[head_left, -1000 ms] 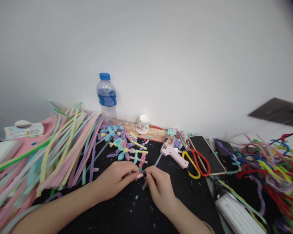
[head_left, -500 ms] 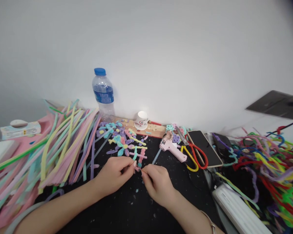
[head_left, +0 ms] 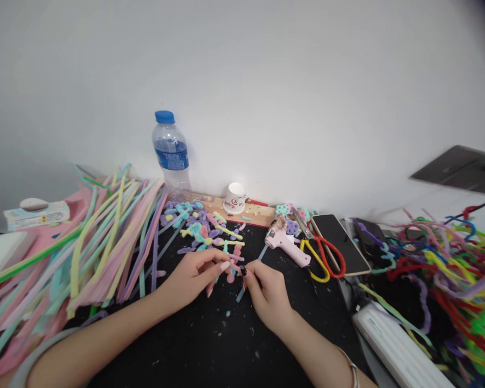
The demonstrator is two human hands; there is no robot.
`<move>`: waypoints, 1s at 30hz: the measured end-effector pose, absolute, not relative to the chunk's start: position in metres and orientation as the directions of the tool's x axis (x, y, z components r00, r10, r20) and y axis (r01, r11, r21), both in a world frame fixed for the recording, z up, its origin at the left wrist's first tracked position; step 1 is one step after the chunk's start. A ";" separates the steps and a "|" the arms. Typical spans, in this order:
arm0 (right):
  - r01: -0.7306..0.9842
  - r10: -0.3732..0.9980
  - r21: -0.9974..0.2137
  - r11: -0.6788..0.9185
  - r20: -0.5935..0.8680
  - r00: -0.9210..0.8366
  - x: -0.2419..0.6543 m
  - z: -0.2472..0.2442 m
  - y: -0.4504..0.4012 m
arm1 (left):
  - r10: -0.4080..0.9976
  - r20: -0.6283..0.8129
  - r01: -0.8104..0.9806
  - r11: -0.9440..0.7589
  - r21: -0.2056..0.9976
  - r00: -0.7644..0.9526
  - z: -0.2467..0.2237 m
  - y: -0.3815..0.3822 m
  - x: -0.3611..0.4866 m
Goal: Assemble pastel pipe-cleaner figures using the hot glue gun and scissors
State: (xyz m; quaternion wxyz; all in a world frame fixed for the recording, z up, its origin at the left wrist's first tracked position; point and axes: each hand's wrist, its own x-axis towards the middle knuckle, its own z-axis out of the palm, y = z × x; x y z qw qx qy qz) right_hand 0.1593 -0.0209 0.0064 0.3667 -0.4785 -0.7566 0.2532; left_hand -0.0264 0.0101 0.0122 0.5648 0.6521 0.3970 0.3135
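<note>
White wall (head_left: 242, 108) behind; black counter (head_left: 210, 345) in front, specked with small scraps. A wooden strip (head_left: 262, 216) is set along the wall.

A small pink fuzzy piece (head_left: 230, 278) is held low over the counter, at the near edge of a heap of fuzzy flowers (head_left: 204, 235). It is pinched narrowly from one side by the left hand (head_left: 196, 273) and from the other by the right hand (head_left: 269, 288), fingertips drawn close together; the exact grip is partly hidden.

Progress, as judged: several flowers look formed and are left heaped; the held piece appears unfinished. Much stock seems unused, with long pastel strips (head_left: 113, 242) piled at the left. The pink glue gun (head_left: 289, 247) and the scissors (head_left: 318, 264) are laid down at the right, gripped by neither hand.

Containers: a clear bottle (head_left: 170, 156), blue-capped, is stood against the wall; its fill cannot be told. A paper cup (head_left: 235, 200) is placed on the wooden strip; no contents can be made out. A small carton (head_left: 40, 216) is topped by a pale rounded object (head_left: 34, 204); its inside is not seen.
</note>
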 end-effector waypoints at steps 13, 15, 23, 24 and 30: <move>0.540 0.907 -0.729 0.420 0.320 -0.274 0.160 0.005 -0.020 | 0.864 -0.089 0.147 0.017 0.989 0.495 0.012 0.010 -0.025; 0.532 0.907 -0.735 0.419 0.317 -0.277 0.160 0.005 -0.020 | 0.868 -0.083 0.157 0.006 0.988 0.489 0.012 0.010 -0.025; 0.574 0.908 -0.703 0.419 0.311 -0.282 0.161 0.006 -0.020 | 0.867 -0.060 0.143 -0.013 0.990 0.495 0.012 0.009 -0.026; 0.604 0.906 -0.676 0.422 0.327 -0.268 0.164 0.007 -0.019 | 0.873 -0.059 0.152 -0.018 0.988 0.485 0.012 0.010 -0.026; 0.943 0.856 -0.267 0.197 0.515 -0.033 0.186 0.008 0.003 | 0.952 -0.008 0.228 -0.065 0.971 0.305 0.011 0.012 -0.030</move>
